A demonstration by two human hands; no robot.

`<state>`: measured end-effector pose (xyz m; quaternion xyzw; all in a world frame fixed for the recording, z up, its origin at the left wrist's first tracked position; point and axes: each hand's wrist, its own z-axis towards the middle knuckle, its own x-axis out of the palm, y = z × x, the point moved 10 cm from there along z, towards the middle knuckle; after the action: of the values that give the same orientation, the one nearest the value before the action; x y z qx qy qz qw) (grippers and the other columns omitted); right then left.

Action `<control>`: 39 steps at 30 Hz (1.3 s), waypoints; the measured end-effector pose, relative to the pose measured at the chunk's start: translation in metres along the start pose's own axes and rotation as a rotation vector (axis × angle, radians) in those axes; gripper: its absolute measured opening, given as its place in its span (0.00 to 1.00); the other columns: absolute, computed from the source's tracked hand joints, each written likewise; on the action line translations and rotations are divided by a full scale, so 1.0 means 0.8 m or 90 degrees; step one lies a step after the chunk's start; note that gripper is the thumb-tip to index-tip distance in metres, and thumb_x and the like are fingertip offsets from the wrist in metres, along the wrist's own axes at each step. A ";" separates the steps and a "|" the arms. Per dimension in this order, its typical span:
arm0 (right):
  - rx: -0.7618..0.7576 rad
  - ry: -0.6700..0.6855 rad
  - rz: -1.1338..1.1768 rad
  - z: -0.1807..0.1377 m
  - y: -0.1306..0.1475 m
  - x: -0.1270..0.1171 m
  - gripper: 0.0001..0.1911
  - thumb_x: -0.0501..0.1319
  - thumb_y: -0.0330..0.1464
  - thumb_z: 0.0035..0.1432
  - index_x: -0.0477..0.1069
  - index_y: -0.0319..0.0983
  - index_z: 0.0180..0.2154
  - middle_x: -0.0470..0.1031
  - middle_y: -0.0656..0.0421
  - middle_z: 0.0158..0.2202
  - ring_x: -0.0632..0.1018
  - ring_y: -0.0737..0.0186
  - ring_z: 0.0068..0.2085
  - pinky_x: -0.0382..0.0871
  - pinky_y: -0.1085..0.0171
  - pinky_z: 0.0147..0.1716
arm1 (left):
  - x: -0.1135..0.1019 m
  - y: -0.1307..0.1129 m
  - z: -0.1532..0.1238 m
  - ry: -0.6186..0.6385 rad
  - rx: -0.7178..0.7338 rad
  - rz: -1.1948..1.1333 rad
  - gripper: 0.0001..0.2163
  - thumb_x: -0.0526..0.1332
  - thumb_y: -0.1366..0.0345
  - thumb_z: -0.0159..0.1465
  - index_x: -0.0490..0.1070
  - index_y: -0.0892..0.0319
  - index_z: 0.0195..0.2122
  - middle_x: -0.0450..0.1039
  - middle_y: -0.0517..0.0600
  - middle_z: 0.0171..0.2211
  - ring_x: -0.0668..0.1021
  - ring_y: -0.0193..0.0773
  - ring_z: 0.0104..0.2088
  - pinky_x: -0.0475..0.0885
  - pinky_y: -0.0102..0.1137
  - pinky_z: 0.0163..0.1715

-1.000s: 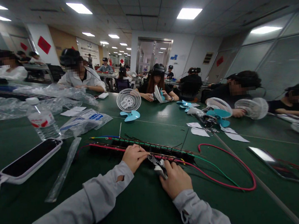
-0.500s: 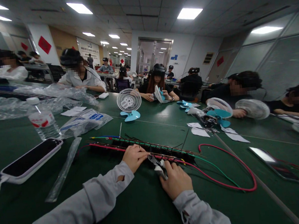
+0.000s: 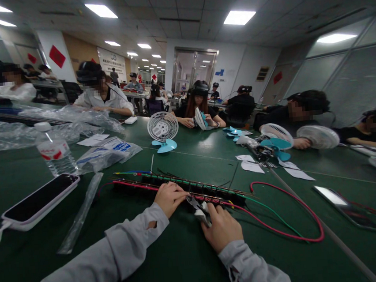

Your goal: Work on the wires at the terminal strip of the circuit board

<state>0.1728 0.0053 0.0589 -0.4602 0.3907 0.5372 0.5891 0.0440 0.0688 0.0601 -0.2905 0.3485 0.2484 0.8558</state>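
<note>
Lying on the green surface (image 3: 173, 266), at the near middle: a wire bundle (image 3: 206, 189), long and with black body, stretched from left to right a little aslant, with its right end nearer. Along it, red and green strands, and some thin black tails sticking out. At the near edge of this bundle, left hand (image 3: 169, 198), with fingers bent and close together, fingertips touching it around the middle. Cannot tell if pinching or only pressing there. Just to the right and nearer, right hand (image 3: 223, 226), clamped on a grey and white hand tool (image 3: 202, 215), with the tip of it directed far and left, just beside the left fingertips. From the right end of the bundle, a thick red cable (image 3: 318, 236) making a wide loop, and a thinner green wire (image 3: 269, 206) running inside it.

On the left: a phone (image 3: 41, 203), screen up; near to it, a clear plastic strip (image 3: 80, 215); behind, an upright water bottle (image 3: 56, 151) and, to its right, a printed plastic bag (image 3: 109, 155). At far middle, a white fan grille (image 3: 162, 125) standing, with a blue fan blade (image 3: 165, 146) just before it. On the right, lying flat, a second phone (image 3: 345, 208).
</note>
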 end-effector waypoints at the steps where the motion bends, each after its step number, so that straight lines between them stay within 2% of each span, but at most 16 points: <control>1: 0.001 0.001 0.001 0.000 0.000 0.000 0.19 0.55 0.36 0.49 0.62 0.41 0.45 0.69 0.56 0.37 0.70 0.60 0.37 0.57 0.66 0.33 | 0.000 0.000 0.000 0.000 0.001 0.000 0.09 0.53 0.60 0.62 0.73 0.48 0.39 0.73 0.46 0.34 0.68 0.34 0.37 0.57 0.33 0.34; 12: 0.018 -0.020 0.004 0.002 0.000 -0.011 0.24 0.57 0.36 0.45 0.61 0.38 0.46 0.65 0.51 0.45 0.64 0.53 0.47 0.54 0.60 0.43 | -0.002 0.000 0.000 -0.005 -0.001 0.000 0.09 0.54 0.61 0.61 0.73 0.48 0.39 0.73 0.45 0.34 0.69 0.34 0.37 0.57 0.33 0.34; 20: 0.030 -0.031 0.006 0.002 -0.002 -0.017 0.27 0.59 0.37 0.44 0.61 0.37 0.48 0.64 0.50 0.45 0.63 0.52 0.47 0.53 0.59 0.43 | 0.000 0.000 0.000 0.000 0.000 0.001 0.09 0.54 0.61 0.62 0.72 0.48 0.39 0.72 0.45 0.34 0.68 0.34 0.37 0.57 0.33 0.34; 31: 0.024 -0.042 -0.002 0.002 0.000 -0.018 0.26 0.59 0.37 0.44 0.60 0.37 0.47 0.64 0.50 0.44 0.63 0.52 0.46 0.53 0.59 0.43 | -0.002 0.000 0.000 -0.005 -0.005 0.000 0.09 0.54 0.60 0.62 0.73 0.49 0.38 0.72 0.46 0.34 0.68 0.34 0.37 0.57 0.33 0.34; 39: 0.012 -0.046 0.000 0.001 0.000 -0.014 0.25 0.58 0.37 0.46 0.60 0.38 0.47 0.64 0.50 0.46 0.63 0.52 0.48 0.53 0.59 0.44 | -0.002 0.000 0.000 -0.008 0.000 0.006 0.09 0.54 0.61 0.62 0.73 0.49 0.38 0.72 0.46 0.34 0.68 0.34 0.37 0.57 0.33 0.34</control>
<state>0.1718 0.0033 0.0700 -0.4348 0.3740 0.5499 0.6072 0.0432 0.0684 0.0614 -0.2876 0.3445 0.2544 0.8567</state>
